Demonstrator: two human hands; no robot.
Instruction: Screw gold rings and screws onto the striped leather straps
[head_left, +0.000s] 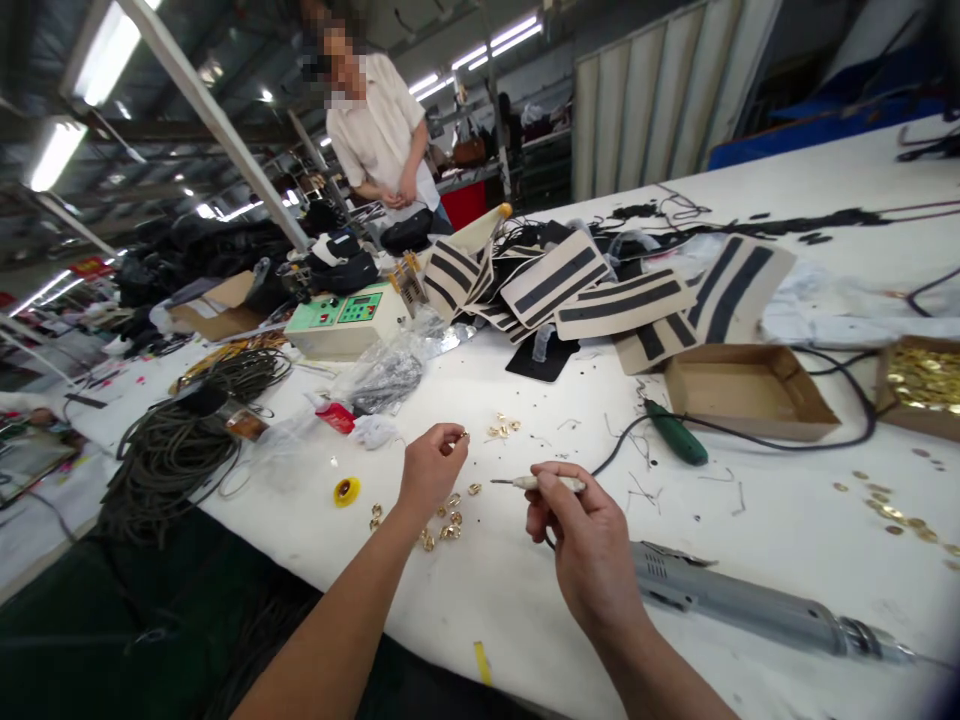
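The left hand (435, 468) was raised over the white desk (450, 625), its thumb and forefinger pinched together on a tiny piece (465, 436), whose form was too small to make out. The right hand (589, 540), well apart from it, was closed around a slim pale tool (529, 483), held nearly level with its thin metal tip pointing left. One gold fitting (475, 489) lay between the hands, near that tip; more fittings (450, 531) were scattered below the left hand, and a small group (504, 427) lay beyond it. To the left were a yellow spool (346, 491) and a red and white bottle (335, 415) beside clear plastic, with coiled cords (165, 465) farther over. A grey power tool (750, 604) lay on its side to the right of the right hand. Beyond that, a green handle (677, 435) rested near an open cardboard box (750, 385), and a second box (926, 375) held gold discs, with loose discs (892, 512) on the desk in front. Striped panels (622, 305) were heaped at the back, beside a green-topped machine (349, 322). A person (386, 130) in a light shirt stood behind it, their hands near each other.
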